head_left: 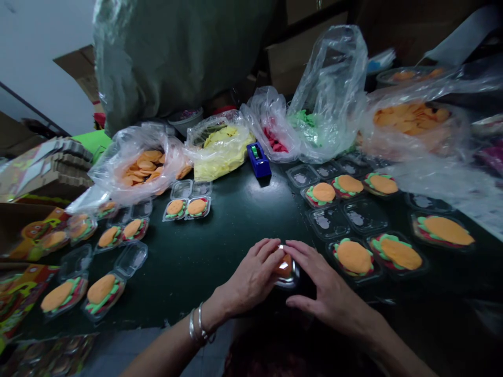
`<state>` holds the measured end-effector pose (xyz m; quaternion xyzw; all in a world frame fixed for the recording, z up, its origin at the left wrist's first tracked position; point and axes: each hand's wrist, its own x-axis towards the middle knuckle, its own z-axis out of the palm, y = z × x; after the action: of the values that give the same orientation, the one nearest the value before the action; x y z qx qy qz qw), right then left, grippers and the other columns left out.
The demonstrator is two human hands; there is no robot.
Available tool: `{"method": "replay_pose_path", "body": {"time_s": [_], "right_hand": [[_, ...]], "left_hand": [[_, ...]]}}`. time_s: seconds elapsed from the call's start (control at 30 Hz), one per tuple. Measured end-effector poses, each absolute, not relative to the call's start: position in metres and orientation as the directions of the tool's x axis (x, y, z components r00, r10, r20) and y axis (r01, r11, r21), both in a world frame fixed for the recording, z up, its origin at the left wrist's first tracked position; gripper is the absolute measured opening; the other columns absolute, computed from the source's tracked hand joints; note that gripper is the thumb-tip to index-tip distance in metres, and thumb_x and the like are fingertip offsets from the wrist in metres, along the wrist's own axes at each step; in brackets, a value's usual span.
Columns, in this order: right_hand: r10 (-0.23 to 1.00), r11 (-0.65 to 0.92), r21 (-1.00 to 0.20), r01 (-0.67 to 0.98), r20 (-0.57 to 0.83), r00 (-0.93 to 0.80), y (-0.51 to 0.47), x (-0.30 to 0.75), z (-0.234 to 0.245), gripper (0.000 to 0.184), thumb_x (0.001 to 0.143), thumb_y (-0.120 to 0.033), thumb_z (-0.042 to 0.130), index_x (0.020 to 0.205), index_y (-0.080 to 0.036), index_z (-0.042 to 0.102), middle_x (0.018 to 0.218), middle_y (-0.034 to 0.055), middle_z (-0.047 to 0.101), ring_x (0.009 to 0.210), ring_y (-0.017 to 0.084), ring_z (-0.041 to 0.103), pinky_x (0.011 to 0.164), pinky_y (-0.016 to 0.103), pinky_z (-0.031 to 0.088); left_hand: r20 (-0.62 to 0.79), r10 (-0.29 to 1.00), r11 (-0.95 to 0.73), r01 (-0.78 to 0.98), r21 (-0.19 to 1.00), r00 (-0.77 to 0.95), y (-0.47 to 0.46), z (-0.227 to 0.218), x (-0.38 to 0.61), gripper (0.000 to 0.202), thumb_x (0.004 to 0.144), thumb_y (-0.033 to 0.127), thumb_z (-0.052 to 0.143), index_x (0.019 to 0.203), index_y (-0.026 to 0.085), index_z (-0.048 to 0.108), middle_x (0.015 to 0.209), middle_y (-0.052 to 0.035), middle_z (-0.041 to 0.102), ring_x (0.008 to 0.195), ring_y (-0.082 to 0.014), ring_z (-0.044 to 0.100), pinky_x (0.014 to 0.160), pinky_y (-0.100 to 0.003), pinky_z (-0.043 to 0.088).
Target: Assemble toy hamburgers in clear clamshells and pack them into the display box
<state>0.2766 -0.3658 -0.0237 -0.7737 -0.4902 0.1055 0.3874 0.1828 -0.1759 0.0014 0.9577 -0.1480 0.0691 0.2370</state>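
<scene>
A transparent plastic clamshell box [288, 281] with an orange-topped toy burger inside stands near the table's front edge, its lid down. My left hand [253, 275] grips it from the left, fingers curved over the lid. From the right, my right hand [324, 283] holds the same box, fingertips on the lid's far edge and the thumb spread lower down. Parts of the box are hidden under my fingers. Just right of my right hand lie open boxes with toy burgers [354, 256] in them.
More open boxes with burgers [102, 290] lie at left, beside printed cartons [23, 298]. Along the back stand plastic bags of orange pieces [145, 167], yellow sheets [222, 141], red pieces [275, 139] and green pieces [306, 123]. A blue tape dispenser [259, 161] sits before them.
</scene>
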Motion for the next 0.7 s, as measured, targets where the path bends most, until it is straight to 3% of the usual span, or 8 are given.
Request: {"method": "replay_pose_path", "body": {"time_s": [0.13,0.27,0.33,0.5,0.6,0.7], "right_hand": [[0.775,-0.211,-0.690,0.693,0.313,0.548,-0.364,0.266,-0.037,0.067,0.084,-0.021,0.059,0.144,-0.024,0.030,0.141,0.0133,0.047,0.131,0.027,0.044,0.107,0.050,0.041],[0.786,-0.225,-0.656,0.721,0.315,0.532,-0.364,0.270,-0.040,0.069,0.079,-0.017,0.065,0.140,-0.023,0.032,0.136,0.0143,0.050,0.127,0.029,0.046,0.105,0.052,0.042],[0.811,-0.256,-0.625,0.737,0.276,0.516,-0.363,0.276,-0.032,0.073,0.074,-0.016,0.072,0.137,-0.020,0.036,0.131,0.0152,0.052,0.121,0.030,0.049,0.102,0.052,0.044],[0.893,-0.361,-0.459,0.812,0.083,0.443,-0.346,0.289,0.005,0.071,0.061,-0.017,0.083,0.124,-0.017,0.051,0.114,0.0131,0.057,0.101,0.031,0.055,0.084,0.049,0.052],[0.904,-0.424,-0.321,0.847,-0.089,0.419,-0.329,0.289,0.028,0.051,0.059,-0.018,0.083,0.104,-0.017,0.059,0.103,0.0104,0.060,0.092,0.031,0.058,0.075,0.046,0.053],[0.867,-0.485,-0.272,0.831,-0.277,0.415,-0.318,0.287,0.039,0.042,0.061,-0.012,0.079,0.097,-0.017,0.058,0.103,0.0104,0.060,0.086,0.028,0.063,0.071,0.040,0.054]], "left_hand": [[0.138,-0.280,-0.823,-0.312,0.474,0.950,-0.174,-0.001,0.173,0.081,0.084,0.038,0.062,0.147,0.014,0.016,0.150,-0.0236,0.028,0.142,-0.0347,0.021,0.112,-0.060,0.028],[0.157,-0.253,-0.776,-0.297,0.557,0.955,-0.165,-0.006,0.169,0.062,0.092,0.017,0.048,0.146,0.020,0.020,0.150,-0.0183,0.032,0.140,-0.0251,0.028,0.111,-0.050,0.035],[0.152,-0.210,-0.770,-0.259,0.583,0.966,-0.162,-0.008,0.170,0.064,0.090,0.018,0.053,0.145,0.021,0.021,0.147,-0.0187,0.035,0.138,-0.0255,0.033,0.110,-0.051,0.037],[-0.002,-0.089,-0.827,-0.073,0.557,0.996,-0.166,0.003,0.178,0.069,0.080,0.024,0.069,0.137,0.020,0.031,0.138,-0.0179,0.048,0.132,-0.0313,0.040,0.108,-0.062,0.031],[-0.029,-0.081,-0.858,-0.055,0.510,0.996,-0.171,0.012,0.182,0.060,0.078,0.025,0.071,0.128,0.017,0.039,0.131,-0.0168,0.054,0.127,-0.0315,0.047,0.106,-0.061,0.032],[-0.051,-0.096,-0.886,-0.062,0.460,0.994,-0.175,0.012,0.186,0.054,0.078,0.028,0.070,0.123,0.015,0.043,0.125,-0.0168,0.058,0.122,-0.0319,0.051,0.105,-0.059,0.033]]}}
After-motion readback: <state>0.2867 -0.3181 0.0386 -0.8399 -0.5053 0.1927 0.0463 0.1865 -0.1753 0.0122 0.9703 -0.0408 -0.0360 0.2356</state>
